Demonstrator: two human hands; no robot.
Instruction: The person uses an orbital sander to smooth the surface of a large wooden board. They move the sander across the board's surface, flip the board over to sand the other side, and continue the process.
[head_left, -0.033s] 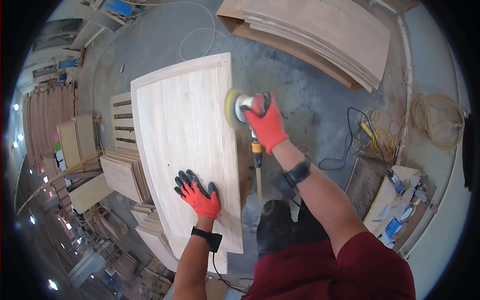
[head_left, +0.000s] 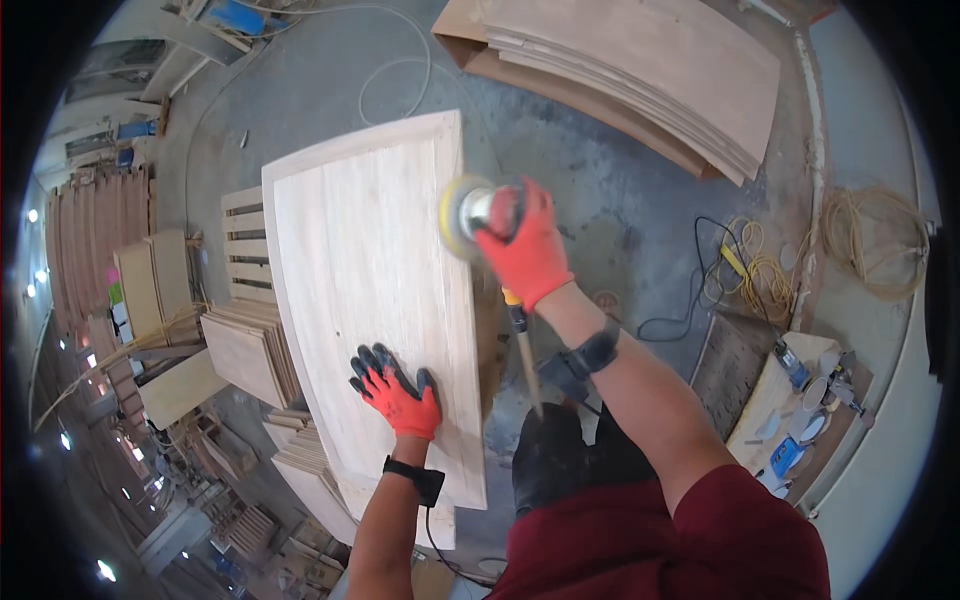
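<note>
A pale wooden framed panel (head_left: 375, 270) lies in front of me. On its lower part my left hand (head_left: 398, 398), in a red glove with dark fingertips, rests flat with the fingers spread. My right hand (head_left: 530, 245), gloved the same way, is wrapped round an air sander (head_left: 478, 210) with a round yellow pad. The pad is tilted on edge at the panel's right border; blur hides whether it touches. From the sander a hose with an orange-and-black fitting (head_left: 515, 312) runs down towards my legs.
Stacked boards (head_left: 640, 70) stand at the far right, beside coiled yellow hose (head_left: 765, 265) on the floor. A low bench (head_left: 770, 420) with small tools is at the right. Boards in piles (head_left: 250, 350) and a slatted pallet (head_left: 248, 240) lie left of the panel.
My right hand has shifted slightly left with the sander, bringing its pad further over the panel's right border. The hose has swung a little. My left hand stays in place.
</note>
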